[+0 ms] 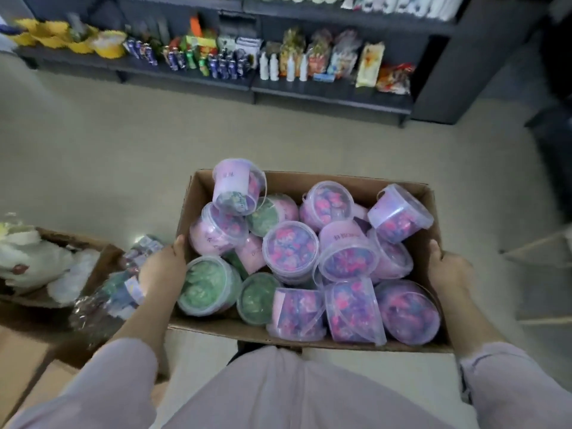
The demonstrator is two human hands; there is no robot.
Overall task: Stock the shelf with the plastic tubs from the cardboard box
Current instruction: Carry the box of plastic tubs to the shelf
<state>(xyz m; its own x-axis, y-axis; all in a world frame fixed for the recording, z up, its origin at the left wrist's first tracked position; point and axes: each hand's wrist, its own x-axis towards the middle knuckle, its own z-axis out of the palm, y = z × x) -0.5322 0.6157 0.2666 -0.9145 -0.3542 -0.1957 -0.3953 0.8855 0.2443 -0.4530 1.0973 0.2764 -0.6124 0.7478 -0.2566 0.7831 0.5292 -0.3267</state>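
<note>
Head view, left hand [161,267] and right hand [448,269] gripping cardboard box [216,331] sides, plastic tubs [290,246] inside

Pink and green plastic tubs [290,246] jumbled in open cardboard box [428,209].

Left hand [164,267] at left side of cardboard box [223,331], thumb hooked over top edge of left wall, palm flat against outer face; fingers hidden outside and beneath wall. Right hand [448,270] mirrors it at right side, thumb over right wall's rim, fingers out of sight below. Both hands grip, level with each other, well apart. Wrists straight. Forearms bare, angling from near corners inward and far. Pale lilac sleeves [108,382] cover both arms from mid-forearm back. Torso in same pale fabric, centred between arms.
</note>
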